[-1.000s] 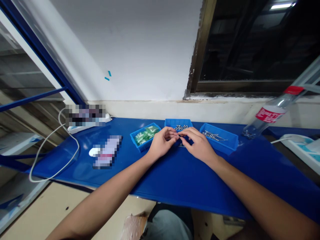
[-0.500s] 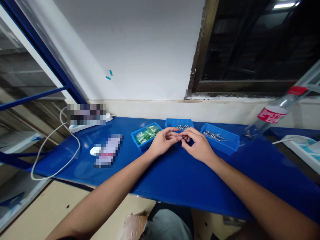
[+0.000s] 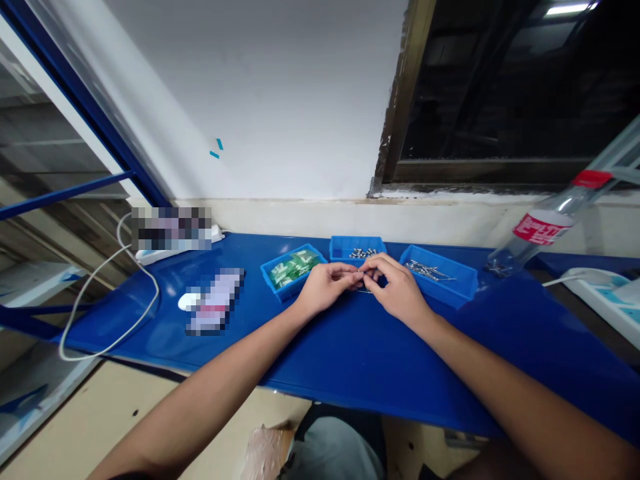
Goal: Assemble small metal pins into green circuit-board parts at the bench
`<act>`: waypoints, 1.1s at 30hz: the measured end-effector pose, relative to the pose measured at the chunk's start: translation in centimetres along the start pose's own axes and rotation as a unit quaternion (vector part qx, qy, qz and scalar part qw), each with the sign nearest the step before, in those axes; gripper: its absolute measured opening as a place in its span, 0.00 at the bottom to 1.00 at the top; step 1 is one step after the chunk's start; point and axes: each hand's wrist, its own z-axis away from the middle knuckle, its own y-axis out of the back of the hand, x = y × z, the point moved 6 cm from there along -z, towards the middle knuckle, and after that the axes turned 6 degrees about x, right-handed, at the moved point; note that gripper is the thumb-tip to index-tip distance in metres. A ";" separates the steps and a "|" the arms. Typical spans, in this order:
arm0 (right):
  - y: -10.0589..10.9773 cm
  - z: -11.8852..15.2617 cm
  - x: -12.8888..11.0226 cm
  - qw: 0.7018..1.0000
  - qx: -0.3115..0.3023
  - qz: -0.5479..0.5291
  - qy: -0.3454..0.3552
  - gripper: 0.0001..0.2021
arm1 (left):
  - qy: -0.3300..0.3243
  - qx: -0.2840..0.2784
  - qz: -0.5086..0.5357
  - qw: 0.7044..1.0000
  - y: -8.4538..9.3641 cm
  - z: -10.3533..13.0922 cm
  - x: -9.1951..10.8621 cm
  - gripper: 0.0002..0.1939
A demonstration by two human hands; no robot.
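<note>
My left hand (image 3: 325, 285) and my right hand (image 3: 395, 285) meet fingertip to fingertip over the blue table (image 3: 350, 353). Both are closed in a pinch; what lies between the fingertips is too small to name. A thin metal piece shows just below the fingers. Left of my left hand is a blue tray (image 3: 267, 275) with green and clear small packets. Behind the hands a second blue tray (image 3: 341, 248) holds small metal parts (image 3: 361, 253). A third blue tray (image 3: 463, 287), beside my right hand, contains thin metal pins (image 3: 427, 270).
A clear bottle (image 3: 545, 228) with a red cap stands at the right. A white power strip (image 3: 605, 300) is beyond it. On the left are a blurred-out object (image 3: 217, 303), a white round item (image 3: 187, 302) and a white cable (image 3: 155, 287).
The fingers of both hands have shifted slightly and drawn closer together at the tips. More of the small metal parts in the middle tray now shows.
</note>
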 end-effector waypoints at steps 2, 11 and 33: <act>-0.1 0.0 0.1 1.000 0.002 -0.009 -0.009 0.07 | 0.005 0.014 0.011 1.000 0.3 -0.2 -0.3 0.14; -1.0 0.7 2.3 0.983 0.017 -0.095 -0.154 0.08 | -0.036 0.021 -0.031 0.999 0.3 -0.1 0.1 0.11; -0.5 0.5 1.1 0.996 0.028 -0.020 -0.082 0.03 | -0.078 0.044 0.011 0.996 0.5 -0.2 0.3 0.14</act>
